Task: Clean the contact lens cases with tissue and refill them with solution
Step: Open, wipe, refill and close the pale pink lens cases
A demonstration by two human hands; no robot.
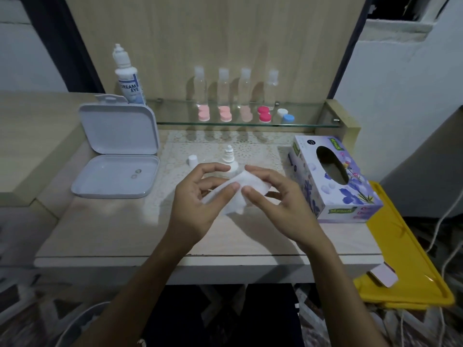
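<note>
Fingers of the left hand [198, 194] and right hand [273, 196] pinch a white tissue [235, 194] between them, above the tabletop [100, 234]; whether a case is wrapped inside cannot be told. From the hands, the open solution bottle [229, 161] stands close at 12 o'clock. Farther at 12 o'clock, the contact lens cases [250, 114] run left to right along the glass shelf [313, 121], about equally near either hand.

A pale wood-grain desk [100, 236] stands against a matching upright back panel [213, 41]. A glass shelf [245, 123] runs along the panel's foot, above the desk's far edge. White walls [406, 78] flank the panel, with a dark opening [406, 7] at top right. The light is dim. Patterned flooring [30, 309] lies below the near edge.
</note>
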